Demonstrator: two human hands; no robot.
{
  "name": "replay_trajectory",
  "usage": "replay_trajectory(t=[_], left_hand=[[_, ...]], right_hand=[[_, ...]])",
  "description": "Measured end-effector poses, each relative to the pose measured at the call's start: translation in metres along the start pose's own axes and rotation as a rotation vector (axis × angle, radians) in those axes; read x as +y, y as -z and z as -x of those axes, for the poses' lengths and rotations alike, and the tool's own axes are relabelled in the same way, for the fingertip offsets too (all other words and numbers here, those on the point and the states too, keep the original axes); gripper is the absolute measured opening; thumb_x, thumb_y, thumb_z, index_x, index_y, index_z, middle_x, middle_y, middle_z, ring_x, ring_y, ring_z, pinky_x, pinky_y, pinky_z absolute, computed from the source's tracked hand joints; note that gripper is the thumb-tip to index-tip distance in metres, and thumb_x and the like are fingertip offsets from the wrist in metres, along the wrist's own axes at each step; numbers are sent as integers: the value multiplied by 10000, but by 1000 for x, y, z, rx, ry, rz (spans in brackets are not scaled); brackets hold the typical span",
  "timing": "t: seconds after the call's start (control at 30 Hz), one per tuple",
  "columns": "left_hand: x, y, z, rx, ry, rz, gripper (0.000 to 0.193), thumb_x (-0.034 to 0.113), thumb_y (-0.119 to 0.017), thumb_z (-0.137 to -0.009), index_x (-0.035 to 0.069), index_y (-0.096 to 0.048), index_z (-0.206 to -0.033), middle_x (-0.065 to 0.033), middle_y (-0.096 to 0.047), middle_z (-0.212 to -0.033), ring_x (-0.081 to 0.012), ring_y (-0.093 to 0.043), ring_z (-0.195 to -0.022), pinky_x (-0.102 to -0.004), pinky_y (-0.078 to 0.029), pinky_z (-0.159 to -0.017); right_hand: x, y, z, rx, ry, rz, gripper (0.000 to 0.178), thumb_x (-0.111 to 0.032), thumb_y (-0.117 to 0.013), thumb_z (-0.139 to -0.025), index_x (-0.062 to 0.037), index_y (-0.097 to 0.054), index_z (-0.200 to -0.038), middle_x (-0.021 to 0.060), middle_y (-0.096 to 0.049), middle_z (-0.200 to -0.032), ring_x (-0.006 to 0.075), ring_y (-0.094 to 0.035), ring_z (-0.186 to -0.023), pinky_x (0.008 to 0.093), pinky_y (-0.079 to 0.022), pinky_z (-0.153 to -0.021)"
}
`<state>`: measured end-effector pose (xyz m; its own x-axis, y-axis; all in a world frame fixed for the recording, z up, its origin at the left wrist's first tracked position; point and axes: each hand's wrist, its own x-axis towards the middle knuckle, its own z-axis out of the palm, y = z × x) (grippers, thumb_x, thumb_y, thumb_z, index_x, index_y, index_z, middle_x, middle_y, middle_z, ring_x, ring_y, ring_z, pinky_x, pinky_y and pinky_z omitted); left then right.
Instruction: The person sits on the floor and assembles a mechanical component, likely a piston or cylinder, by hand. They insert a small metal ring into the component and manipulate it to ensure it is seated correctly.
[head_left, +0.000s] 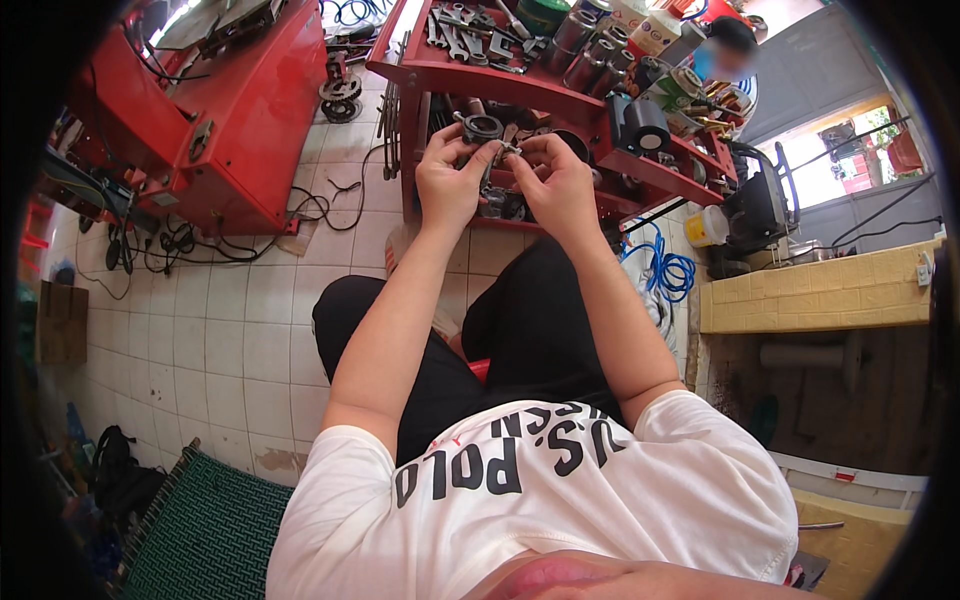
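In the head view, both bare hands meet over the near side of a red metal cart. The right hand has thumb and forefinger pressed together on a small metal piece, irregular in shape and pale grey. The left hand bends its fingers inward and stretches its thumb to the other end of that piece; its fingertips are partly hidden, so I cannot tell exactly what they pinch. Just beyond the left thumb shows a thick, dark metal ring with a round opening; whether it is held or lies on the lower shelf is unclear.

On the cart's upper surface, flat steel wrenches crowd the far left corner, their open ends forked and dull with wear. Smooth, shiny metal cylinders stand nearer the middle, and a pale plastic bottle stands toward the right edge. A glossy black cylinder sits at the near right corner.

To the left, a broad-sided red machine of painted metal rests on square, pale floor tiles, with thin black cables curling beside its base. Right of the cart are a coiled blue hose, smooth and rounded, and a yellow bench whose front has a brick-like raised pattern. A green woven cot lies at lower left, its coarse mesh zigzagged.
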<state>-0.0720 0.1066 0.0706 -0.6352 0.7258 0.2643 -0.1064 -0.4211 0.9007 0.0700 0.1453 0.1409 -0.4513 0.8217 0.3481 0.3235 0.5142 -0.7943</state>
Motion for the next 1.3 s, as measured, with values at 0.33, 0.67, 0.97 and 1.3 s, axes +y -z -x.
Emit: replay_trajectory(t=[0.33, 0.67, 0.97, 1.3], left_hand=[[-10, -2, -1, 22, -147, -91, 261, 239, -875, -832, 12, -807, -941, -87, -659, -1257, -182, -673, -1055, -301, -583, -776], [-12, -1, -2, 5, -217, -160, 250, 216, -881, -818, 9, -802, -932, -95, -674, -1231, -207, -668, -1091, -326, -527, -905], [-11, 2, -3, -59, -235, -219, 267, 147, -853, -858, -15, -794, -1061, -116, -624, -1317, -199, -637, -1164, -317, -516, -975], [-16, -3, -2, -20, -181, -145, 243, 212, -866, -826, 36, -816, -986, -88, -679, -1211, -232, -656, -1133, -350, -515, -961]], right_hand=[[4, 1, 0, -13, -33, 70, 251, -231, -685, -950, 15, -675, -900, 175, -707, -735, 292, -707, -653, 374, -533, -632], [2, 1, 3, -86, -131, 5, 295, -244, -600, -1011, 24, -661, -904, 137, -666, -645, 218, -677, -561, 356, -509, -565], [7, 1, 2, -154, -287, -288, 310, -242, -559, -1046, 0, -630, -867, 39, -614, -599, 119, -601, -495, 291, -443, -473], [8, 1, 1, -205, -415, -494, 371, -301, -489, -1078, -41, -595, -834, 38, -578, -580, 144, -556, -454, 288, -422, -442]])
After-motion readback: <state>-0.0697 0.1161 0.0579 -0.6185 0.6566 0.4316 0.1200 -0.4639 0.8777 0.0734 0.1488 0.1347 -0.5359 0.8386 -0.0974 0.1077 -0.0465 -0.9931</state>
